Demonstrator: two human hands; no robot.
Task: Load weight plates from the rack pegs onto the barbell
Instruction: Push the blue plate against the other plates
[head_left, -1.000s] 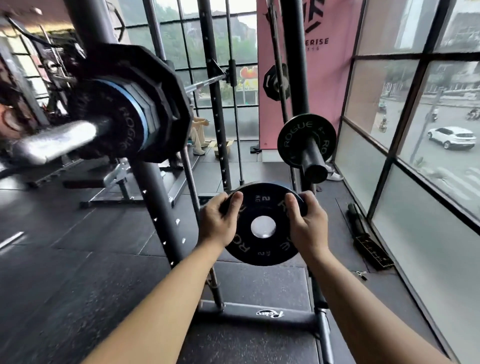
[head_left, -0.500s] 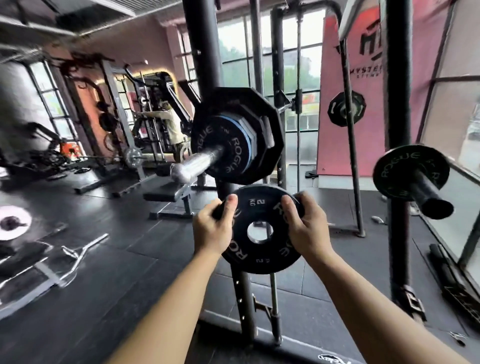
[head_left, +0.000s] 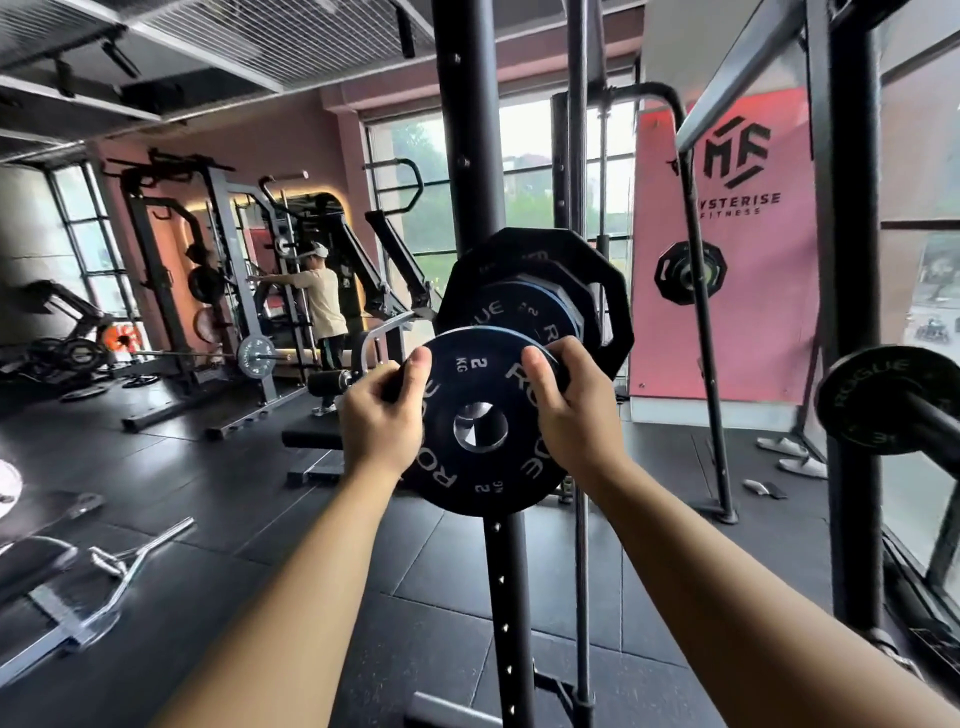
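Plate (head_left: 480, 423) held upright in both hands, at the loaded barbell end (head_left: 540, 306).
Left hand (head_left: 382, 415) and right hand (head_left: 576, 410) have fingers closed around its rim; bar tip shows through the hole, sleeve otherwise hidden.

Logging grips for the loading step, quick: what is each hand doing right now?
Left hand: closed on the 2 kg plate, gripping its left edge.
Right hand: closed on the same plate's right edge.
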